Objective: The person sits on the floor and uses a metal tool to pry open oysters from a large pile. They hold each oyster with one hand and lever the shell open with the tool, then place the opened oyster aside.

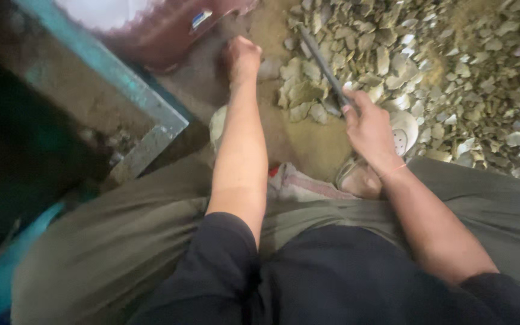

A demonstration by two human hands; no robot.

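My right hand [370, 123] grips a thin dark metal rod [322, 63] that slants up and left over a heap of pale broken shells [452, 72]. My left hand [242, 59] reaches forward with the fingers curled down onto the sandy ground beside a grey shell piece [270, 69]; what it holds, if anything, is hidden. A small cluster of larger shells [301, 96] lies between the two hands. Below the right hand sits a white perforated sandal [405, 133].
I sit low with olive trousers [121, 241] and black sleeves. A teal-edged concrete ledge [151, 108] runs at the left, and a dark red bucket [164, 30] stands at the top. A folded cloth [299, 185] lies near my bare foot [361, 179].
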